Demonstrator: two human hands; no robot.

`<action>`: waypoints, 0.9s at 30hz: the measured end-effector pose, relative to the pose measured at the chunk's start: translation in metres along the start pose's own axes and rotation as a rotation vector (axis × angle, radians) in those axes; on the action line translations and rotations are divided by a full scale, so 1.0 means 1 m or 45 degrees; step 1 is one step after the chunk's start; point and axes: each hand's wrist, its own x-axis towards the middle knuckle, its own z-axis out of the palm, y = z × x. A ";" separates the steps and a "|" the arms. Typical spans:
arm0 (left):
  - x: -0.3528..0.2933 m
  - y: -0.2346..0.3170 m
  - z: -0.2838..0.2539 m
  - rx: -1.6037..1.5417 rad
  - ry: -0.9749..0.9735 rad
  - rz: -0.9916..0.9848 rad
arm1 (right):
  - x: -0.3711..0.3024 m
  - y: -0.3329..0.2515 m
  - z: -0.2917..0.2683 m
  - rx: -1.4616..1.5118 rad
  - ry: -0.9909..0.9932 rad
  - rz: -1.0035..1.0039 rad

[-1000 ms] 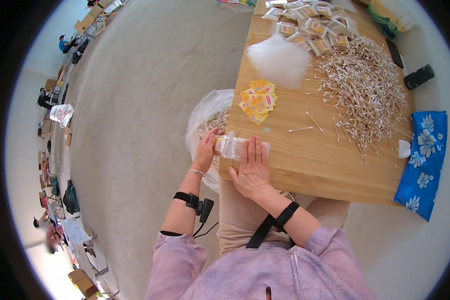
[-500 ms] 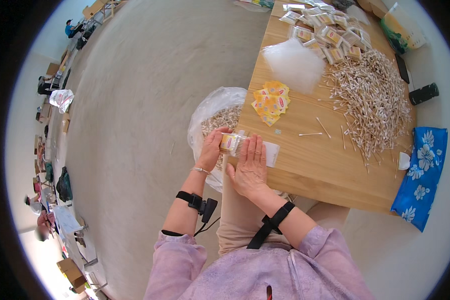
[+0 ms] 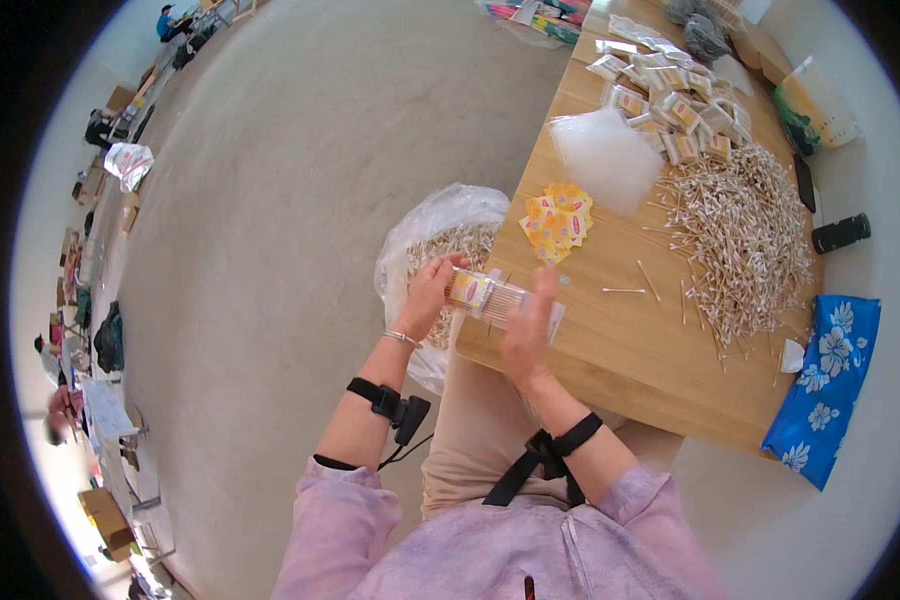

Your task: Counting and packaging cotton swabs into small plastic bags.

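While a light-brown wooden table (image 3: pixel 610 345) fills the right, a clear plastic bag (image 3: pixel 398 245) full of cotton swabs stands against its left edge. A broad pile of white-tipped cotton swabs (image 3: pixel 745 245) covers the table's right side; a heap of filled transparent packets (image 3: pixel 682 108) lies toward its far end. A blue, white-flowered rectangular pouch (image 3: pixel 825 390) overhangs its near right corner. Translucent plastic sleeves (image 3: pixel 605 158) are stacked near its far left edge. At its near left corner, the left hand (image 3: pixel 430 302) pinches one end of a clear swab packet with a yellow label (image 3: pixel 488 300); the right hand (image 3: pixel 528 325) is blurred at the other end, its finger spread and contact unclear. Small yellow cards (image 3: pixel 557 222) overlap near the table's left edge.
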 end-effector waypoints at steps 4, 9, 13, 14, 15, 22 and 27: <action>0.004 -0.003 -0.007 -0.176 0.048 0.113 | 0.014 -0.010 -0.001 0.351 0.127 0.069; 0.006 -0.015 -0.007 -0.328 -0.157 0.155 | 0.015 -0.006 0.021 0.525 0.110 0.013; 0.000 -0.004 -0.001 -0.299 -0.152 0.120 | 0.016 -0.007 0.029 0.551 0.112 -0.022; -0.001 -0.004 -0.004 -0.255 -0.161 0.139 | 0.016 -0.013 0.034 0.557 0.093 0.013; -0.002 -0.004 -0.006 -0.210 -0.170 0.158 | 0.016 -0.018 0.039 0.563 0.075 0.049; -0.004 0.001 0.000 -0.025 -0.142 0.209 | 0.020 -0.023 0.057 0.519 0.083 0.018; -0.009 -0.024 -0.007 -0.052 0.105 0.136 | 0.021 -0.012 0.059 0.468 0.076 -0.033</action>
